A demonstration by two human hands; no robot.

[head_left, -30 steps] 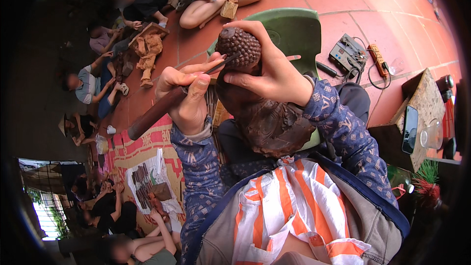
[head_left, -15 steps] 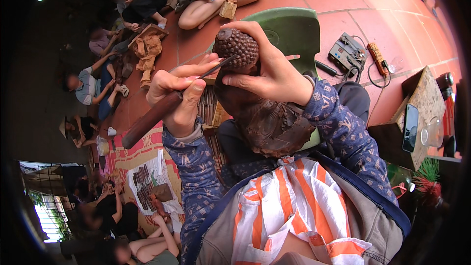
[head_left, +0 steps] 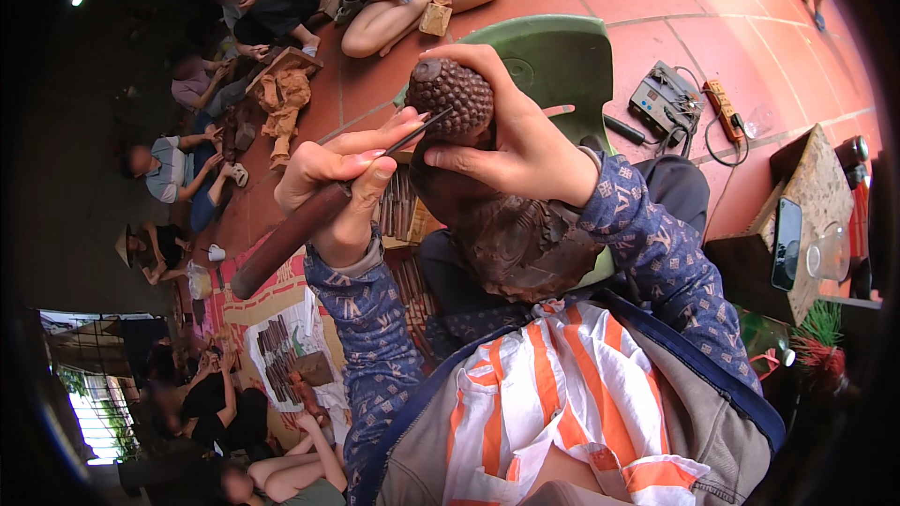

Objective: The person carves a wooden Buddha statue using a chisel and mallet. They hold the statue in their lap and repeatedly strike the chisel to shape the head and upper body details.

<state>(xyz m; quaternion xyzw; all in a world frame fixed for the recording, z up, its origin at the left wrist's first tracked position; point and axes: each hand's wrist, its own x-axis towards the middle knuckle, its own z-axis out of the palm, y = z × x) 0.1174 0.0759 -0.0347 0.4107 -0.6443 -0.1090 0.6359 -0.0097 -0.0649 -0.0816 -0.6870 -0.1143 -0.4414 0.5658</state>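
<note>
A dark brown carved wooden statue [head_left: 525, 244] stands tilted against my lap, its round head covered in small bumps [head_left: 452, 98]. My right hand [head_left: 530, 136] wraps round that head, with the fingers over the top and the thumb below, by the face. In my left hand [head_left: 342, 173] is a carving chisel, its thick brown wooden handle [head_left: 286, 244] pointing down to the left. The thin dark blade [head_left: 412, 134] runs between thumb and fingers, and its tip meets the bumps. The statue's face is mostly hidden by my right hand.
Behind the statue is a green plastic chair [head_left: 562, 52]. To the right are a grey electrical box [head_left: 664, 98], an orange power strip [head_left: 722, 111] and a wooden block bearing a phone [head_left: 786, 244]. Chisels lie on paper [head_left: 272, 356] at left. Several people sit around, some holding carvings.
My left hand and the chisel handle have shifted slightly left and down, while the tip stays at the bumps. A bystander's legs show more at the upper right.
</note>
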